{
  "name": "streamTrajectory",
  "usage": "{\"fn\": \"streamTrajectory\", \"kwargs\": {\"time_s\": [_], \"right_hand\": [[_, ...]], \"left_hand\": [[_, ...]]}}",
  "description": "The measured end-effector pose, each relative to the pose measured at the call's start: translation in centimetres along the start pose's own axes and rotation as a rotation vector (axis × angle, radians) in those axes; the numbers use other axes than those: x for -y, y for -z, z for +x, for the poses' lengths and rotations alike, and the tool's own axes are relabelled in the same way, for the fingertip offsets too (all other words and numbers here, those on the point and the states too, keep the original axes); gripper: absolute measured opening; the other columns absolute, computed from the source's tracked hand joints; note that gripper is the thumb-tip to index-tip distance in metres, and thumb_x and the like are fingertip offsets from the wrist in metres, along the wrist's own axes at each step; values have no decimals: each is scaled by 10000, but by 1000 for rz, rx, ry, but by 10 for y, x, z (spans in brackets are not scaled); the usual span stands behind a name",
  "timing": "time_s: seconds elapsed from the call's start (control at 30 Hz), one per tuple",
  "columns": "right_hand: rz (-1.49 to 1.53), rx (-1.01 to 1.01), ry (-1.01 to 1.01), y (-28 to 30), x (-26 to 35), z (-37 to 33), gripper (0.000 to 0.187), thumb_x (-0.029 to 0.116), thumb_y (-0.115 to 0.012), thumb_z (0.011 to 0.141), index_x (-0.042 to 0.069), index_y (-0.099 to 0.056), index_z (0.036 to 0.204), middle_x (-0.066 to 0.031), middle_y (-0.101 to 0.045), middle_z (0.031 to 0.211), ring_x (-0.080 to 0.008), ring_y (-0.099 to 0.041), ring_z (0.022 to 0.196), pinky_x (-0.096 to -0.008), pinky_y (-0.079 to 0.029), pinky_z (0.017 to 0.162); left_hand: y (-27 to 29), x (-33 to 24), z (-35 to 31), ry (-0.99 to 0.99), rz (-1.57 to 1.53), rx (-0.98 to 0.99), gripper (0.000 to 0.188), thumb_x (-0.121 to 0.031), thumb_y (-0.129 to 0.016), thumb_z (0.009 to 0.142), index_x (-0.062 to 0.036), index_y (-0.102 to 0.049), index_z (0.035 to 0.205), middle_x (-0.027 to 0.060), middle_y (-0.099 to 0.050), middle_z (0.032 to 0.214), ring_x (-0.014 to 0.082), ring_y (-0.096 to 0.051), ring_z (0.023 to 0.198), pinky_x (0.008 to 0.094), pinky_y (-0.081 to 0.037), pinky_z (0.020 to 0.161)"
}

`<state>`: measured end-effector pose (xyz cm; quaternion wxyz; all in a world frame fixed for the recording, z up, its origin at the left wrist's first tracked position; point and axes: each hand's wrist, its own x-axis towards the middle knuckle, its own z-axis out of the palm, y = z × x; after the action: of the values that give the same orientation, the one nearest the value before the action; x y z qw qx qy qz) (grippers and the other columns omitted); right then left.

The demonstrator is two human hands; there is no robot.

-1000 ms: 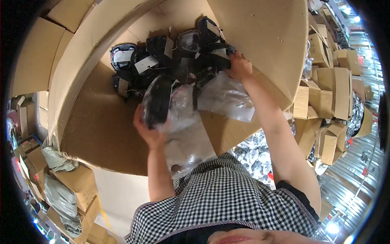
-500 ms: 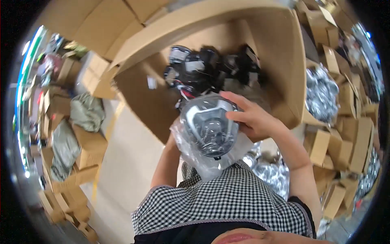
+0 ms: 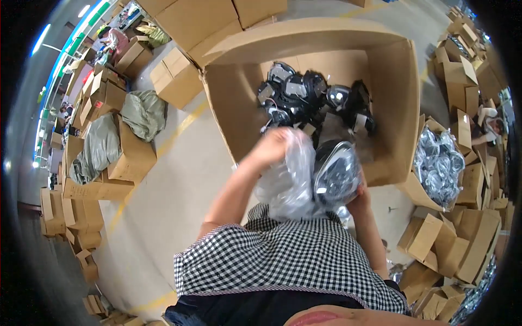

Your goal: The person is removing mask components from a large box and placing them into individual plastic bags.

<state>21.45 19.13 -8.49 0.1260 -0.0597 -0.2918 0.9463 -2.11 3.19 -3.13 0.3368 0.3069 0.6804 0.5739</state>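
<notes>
My right hand point(image 3: 356, 198) grips the right edge of a headlight point(image 3: 337, 175), an oval black and silver lamp with a clear lens, tilted on its side in front of my apron. Its fingers are partly hidden behind the lamp. Closed around the top of a clear plastic bag point(image 3: 288, 182), my left hand point(image 3: 276, 146) is a little blurred. The bag hangs beside the headlight on its left, and their edges touch or overlap. Just beyond both hands stands a big open cardboard box point(image 3: 394, 108) with several black lamps point(image 3: 296, 89) piled inside.
Right of the box, a carton point(image 3: 413, 187) is full of silver plastic-wrapped parts point(image 3: 439, 163). Empty open cartons point(image 3: 443, 239) lie nearer on the right. To the left, grey-green sacks point(image 3: 98, 149) rest on cardboard boxes point(image 3: 133, 155). A person point(image 3: 489, 127) is at the far right.
The bag, which was around the headlight, is now off to its left in my left hand. My right hand has moved down to the lamp's right edge, and the view has shifted.
</notes>
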Motion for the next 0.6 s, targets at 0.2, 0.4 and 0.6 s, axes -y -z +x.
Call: {"fn": "streamTrajectory", "kwargs": {"time_s": [0.2, 0.4, 0.6], "right_hand": [[-431, -438, 492, -9, 60, -20, 990, 224, -758, 635, 38, -210, 1437, -144, -372, 1395, -290, -425, 1248, -397, -368, 1030], [-905, 408, 162, -91, 50, 42, 1092, 493, -798, 552, -14, -315, 1389, -179, -300, 1432, -285, -311, 1315, -374, -223, 1094], [-164, 153, -287, -35, -39, 67, 1141, 264, -768, 664, 23, 13, 1460, -204, -192, 1476, -281, -238, 1352, -364, -217, 1096]], "left_hand": [[97, 20, 9, 263, 1315, -484, 275, -265, -523, 834, -87, -573, 1037, 187, -656, 896, 352, -637, 855, 480, -509, 730], [50, 4, 33, -27, 488, 4, 424, -395, -561, 834, -45, -633, 1062, 179, -661, 904, 277, -631, 921, 364, -464, 826], [64, -25, 31, 584, 365, 279, 526, -488, -532, 883, -38, -587, 1151, 77, -638, 941, 175, -587, 802, 312, -474, 739]]}}
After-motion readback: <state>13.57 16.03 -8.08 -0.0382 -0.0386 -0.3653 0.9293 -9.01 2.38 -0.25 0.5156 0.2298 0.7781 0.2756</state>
